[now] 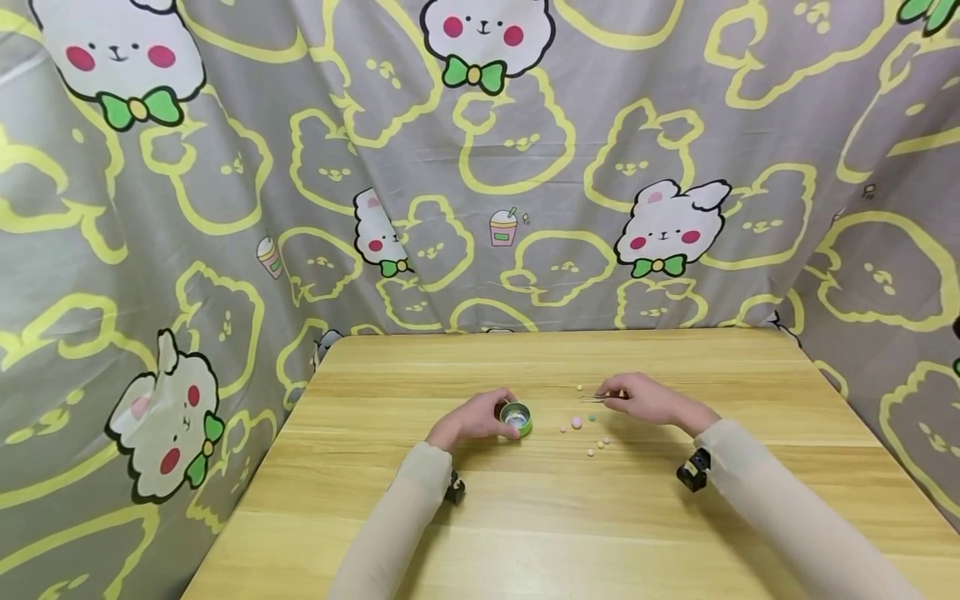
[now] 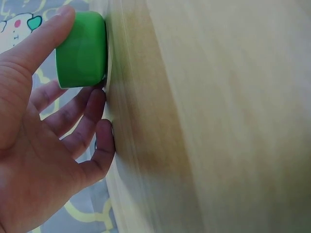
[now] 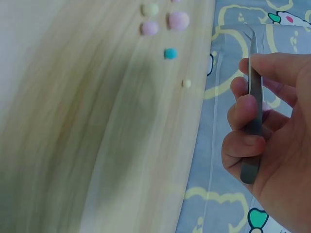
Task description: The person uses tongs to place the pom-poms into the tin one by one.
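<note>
My left hand (image 1: 480, 414) holds a small round green tin (image 1: 516, 419) on the table, its open top showing a silvery inside. In the left wrist view the thumb lies on the tin's green wall (image 2: 81, 53), with fingers on the far side. My right hand (image 1: 647, 400) grips metal tweezers (image 3: 253, 111) with thin bent tips. These tips stand slightly apart, and I see nothing between them. Just left of and below the right hand lie a larger pink ball (image 1: 577, 422), a teal ball (image 1: 592, 417) and a small yellow ball (image 1: 580, 387).
Several more small pale balls (image 1: 601, 445) lie nearer me, and a small pink one (image 1: 563, 429) sits between the tin and the larger pink ball. All rest on a wood-grain table (image 1: 570, 525). A patterned grey curtain (image 1: 555, 200) hangs behind and at both sides.
</note>
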### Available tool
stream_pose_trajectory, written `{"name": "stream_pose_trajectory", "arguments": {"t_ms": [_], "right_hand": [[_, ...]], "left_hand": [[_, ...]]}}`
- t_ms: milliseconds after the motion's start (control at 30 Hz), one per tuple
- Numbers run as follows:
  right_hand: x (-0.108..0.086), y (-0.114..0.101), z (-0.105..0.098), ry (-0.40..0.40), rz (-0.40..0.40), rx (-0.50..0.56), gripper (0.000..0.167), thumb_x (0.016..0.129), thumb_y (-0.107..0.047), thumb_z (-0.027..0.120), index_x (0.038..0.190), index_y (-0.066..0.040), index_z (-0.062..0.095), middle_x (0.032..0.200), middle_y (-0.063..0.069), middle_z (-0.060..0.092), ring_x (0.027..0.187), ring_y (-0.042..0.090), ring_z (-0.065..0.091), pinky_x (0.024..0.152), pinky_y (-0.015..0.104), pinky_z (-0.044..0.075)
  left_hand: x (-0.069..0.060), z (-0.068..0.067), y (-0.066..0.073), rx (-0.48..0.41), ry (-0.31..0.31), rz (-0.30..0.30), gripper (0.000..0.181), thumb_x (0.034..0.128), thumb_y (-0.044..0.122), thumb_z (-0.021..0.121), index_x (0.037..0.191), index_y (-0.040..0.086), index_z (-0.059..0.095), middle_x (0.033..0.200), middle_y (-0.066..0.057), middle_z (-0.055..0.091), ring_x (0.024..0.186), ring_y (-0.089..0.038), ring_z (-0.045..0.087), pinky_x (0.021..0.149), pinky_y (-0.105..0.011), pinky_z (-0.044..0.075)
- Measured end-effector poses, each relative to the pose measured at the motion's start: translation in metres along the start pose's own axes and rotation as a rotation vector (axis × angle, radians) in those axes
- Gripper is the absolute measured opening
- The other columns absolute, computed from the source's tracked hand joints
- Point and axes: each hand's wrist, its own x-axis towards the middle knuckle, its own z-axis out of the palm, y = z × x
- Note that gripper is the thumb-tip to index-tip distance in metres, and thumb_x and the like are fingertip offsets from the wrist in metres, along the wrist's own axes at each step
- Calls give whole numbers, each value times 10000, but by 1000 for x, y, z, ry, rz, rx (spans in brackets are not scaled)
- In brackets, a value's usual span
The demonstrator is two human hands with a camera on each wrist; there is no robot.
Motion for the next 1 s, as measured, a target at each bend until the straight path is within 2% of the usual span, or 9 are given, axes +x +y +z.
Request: {"name": "stream_pose_trajectory", "arguments": {"t_ms": [233,567,733,1000], "right_hand": [[-16,6,-3,-9,23,17,198,946,-92,564,1107,-12,645,936,91,635,698,105,495,603,280,420],[-31,19,-1,2,34,-11,166,933,-112,586,1073,-66,663,899,28,636,714,77,509,618,275,427],[-37,23,2,19,2,-72,137,918,-110,608,1036,-90,674,929,-41,640,792,62,550,668,291,458],[-43,21,11,4,-46,-70,131,916,-91,608,1022,-87,685,970,-23,652,890,156,600,747,370,482]], "left_hand": [[0,2,-2,-2,-3,0,467,780,304,789,1147,149,545,1005,47,584,911,-109,546,825,-285,429],[-1,1,-3,0,-5,5,474,779,312,789,1151,152,544,1004,58,583,920,-111,549,831,-284,430],[0,0,-3,1,-6,9,486,775,312,792,1156,140,543,1000,54,587,922,-113,553,832,-283,431],[2,0,-4,-2,-6,15,489,773,313,794,1154,136,544,994,52,587,908,-101,549,824,-283,433]]}}
